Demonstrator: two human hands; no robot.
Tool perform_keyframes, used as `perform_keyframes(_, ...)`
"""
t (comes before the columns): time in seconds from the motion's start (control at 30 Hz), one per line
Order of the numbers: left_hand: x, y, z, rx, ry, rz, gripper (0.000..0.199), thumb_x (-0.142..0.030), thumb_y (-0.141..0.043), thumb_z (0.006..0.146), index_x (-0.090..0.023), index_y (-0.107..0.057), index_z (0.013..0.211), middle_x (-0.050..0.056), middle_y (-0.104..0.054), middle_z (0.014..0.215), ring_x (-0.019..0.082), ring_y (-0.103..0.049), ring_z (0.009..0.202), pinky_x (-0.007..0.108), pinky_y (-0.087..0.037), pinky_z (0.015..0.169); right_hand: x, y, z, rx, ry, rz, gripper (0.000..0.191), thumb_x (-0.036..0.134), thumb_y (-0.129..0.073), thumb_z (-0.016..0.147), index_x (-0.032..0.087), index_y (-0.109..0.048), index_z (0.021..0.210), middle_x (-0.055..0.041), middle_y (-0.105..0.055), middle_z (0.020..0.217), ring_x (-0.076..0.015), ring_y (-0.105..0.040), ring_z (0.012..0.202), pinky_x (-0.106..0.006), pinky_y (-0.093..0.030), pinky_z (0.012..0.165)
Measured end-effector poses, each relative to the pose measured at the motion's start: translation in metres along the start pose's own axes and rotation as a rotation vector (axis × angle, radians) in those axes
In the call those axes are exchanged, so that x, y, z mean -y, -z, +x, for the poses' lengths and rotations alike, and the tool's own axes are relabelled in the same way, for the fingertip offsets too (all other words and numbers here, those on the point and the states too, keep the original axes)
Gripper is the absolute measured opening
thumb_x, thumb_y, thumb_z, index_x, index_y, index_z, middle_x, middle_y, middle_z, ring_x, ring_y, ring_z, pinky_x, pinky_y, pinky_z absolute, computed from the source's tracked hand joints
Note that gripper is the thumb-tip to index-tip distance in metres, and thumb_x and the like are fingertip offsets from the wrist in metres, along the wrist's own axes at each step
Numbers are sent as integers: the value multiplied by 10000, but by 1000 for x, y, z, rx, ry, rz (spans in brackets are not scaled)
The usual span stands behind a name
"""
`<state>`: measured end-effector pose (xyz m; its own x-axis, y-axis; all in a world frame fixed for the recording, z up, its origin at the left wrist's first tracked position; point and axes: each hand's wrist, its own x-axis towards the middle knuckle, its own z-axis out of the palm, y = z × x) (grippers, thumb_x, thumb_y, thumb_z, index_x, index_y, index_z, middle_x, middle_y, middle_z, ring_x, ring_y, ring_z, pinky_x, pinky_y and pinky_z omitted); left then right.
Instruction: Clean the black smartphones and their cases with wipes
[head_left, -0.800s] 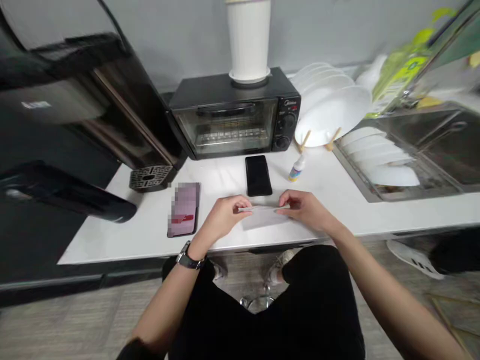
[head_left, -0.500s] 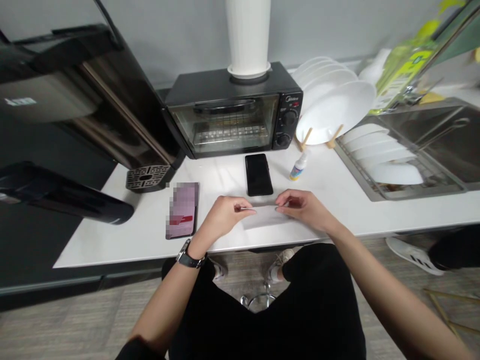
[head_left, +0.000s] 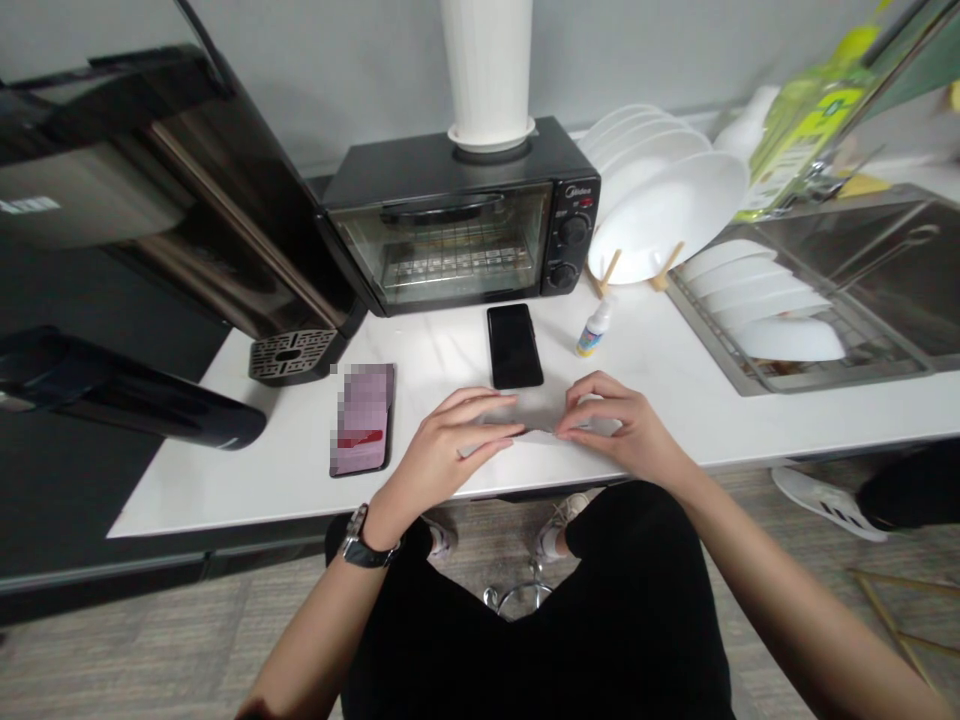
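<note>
Between my hands, low over the white counter, is a thin white sheet (head_left: 538,434), seen nearly edge-on; I cannot tell whether it is paper or cloth. My right hand (head_left: 626,425) pinches its right end between thumb and fingertips. At the left end, my left hand (head_left: 450,435) has its fingers stretched out and apart, with the fingertips against the sheet's edge. Just beyond the hands lies a black phone (head_left: 514,346), screen up. A small white spray bottle (head_left: 595,328) with a coloured label stands to the right of that phone.
A second phone (head_left: 364,420) with a pixelated screen lies left of my left hand. Behind are a toaster oven (head_left: 457,240), a dark drinks machine (head_left: 292,355) and racked white plates (head_left: 667,220). Bowls (head_left: 787,338) sit in the sink at right. A black bottle (head_left: 135,390) is at left.
My left hand has gone from pinching the sheet to extended, spread fingers. The sheet has tilted from showing its face to nearly edge-on. My right hand still pinches it.
</note>
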<state>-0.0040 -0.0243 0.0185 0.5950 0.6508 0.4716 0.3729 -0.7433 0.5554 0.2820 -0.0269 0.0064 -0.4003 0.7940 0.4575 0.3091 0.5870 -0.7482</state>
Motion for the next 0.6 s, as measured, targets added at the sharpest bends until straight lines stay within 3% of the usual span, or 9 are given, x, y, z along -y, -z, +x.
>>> perform_keyframes(0.2, -13, -3, -24, 36, -21, -12, 311, -192, -677, 998, -323, -759, 1268, 59, -740, 1334, 235, -638, 1247, 467, -572, 1039, 20, -6, -23, 59, -9, -28, 131, 391, -781, 936, 270, -784, 985, -71, -706, 1111, -236, -662, 1084, -398, -536, 971)
perform_keyframes(0.3, -20, -4, -28, 27, -40, -13, 305, -177, -677, 996, -312, -764, 1254, 58, -759, 1281, 227, -646, 1209, 442, -579, 1009, 23, -12, -28, 101, -75, 17, 176, 380, -681, 1011, 272, -773, 1116, -71, -731, 1130, -221, -687, 1079, -376, -551, 969)
perform_keyframes(0.4, -26, -5, -29, 46, -54, -10, 273, -200, -684, 993, -304, -772, 1230, 57, -766, 1244, 219, -655, 1171, 417, -590, 984, 20, -17, -28, 151, -104, -34, 205, 368, -622, 1045, 280, -785, 1132, -60, -755, 1122, -218, -693, 1083, -374, -553, 972)
perform_keyframes(0.6, -31, -11, -41, 172, -29, 56, 220, -233, -678, 997, -287, -786, 1182, 53, -738, 1292, 220, -648, 1195, 422, -583, 1026, 16, -27, -33, 200, -71, -173, 195, 387, -781, 934, 275, -792, 1094, -65, -753, 1143, -241, -692, 1081, -397, -561, 961)
